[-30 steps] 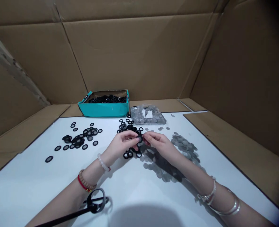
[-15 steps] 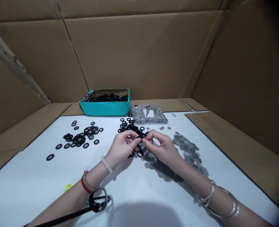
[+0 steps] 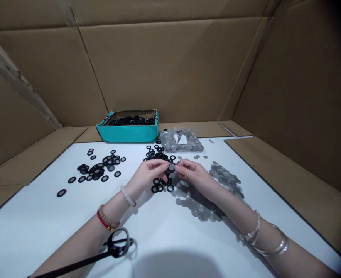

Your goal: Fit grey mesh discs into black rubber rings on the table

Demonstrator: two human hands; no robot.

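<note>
My left hand [image 3: 149,172] and my right hand [image 3: 198,178] meet over the middle of the table. Between their fingertips they pinch a small black ring [image 3: 171,167] with a grey disc in its centre. The fingers partly cover its edges. Loose black rings [image 3: 159,188] lie below and behind my left hand. Thin grey discs [image 3: 199,208] are scattered under and in front of my right hand, with another pile of grey discs [image 3: 227,178] to its right. Off to the left lie several black rings with grey centres [image 3: 97,170].
A teal box [image 3: 127,133] full of black rings stands at the back, beside a clear bag [image 3: 182,140] of grey discs. Cardboard walls [image 3: 170,69] enclose the white table [image 3: 156,239]. A black stick with a ring end [image 3: 119,242] juts in at lower left.
My fingertips have parted slightly and the pinched ring has tipped, showing its grey disc face. Both wrists have shifted a little to the left.
</note>
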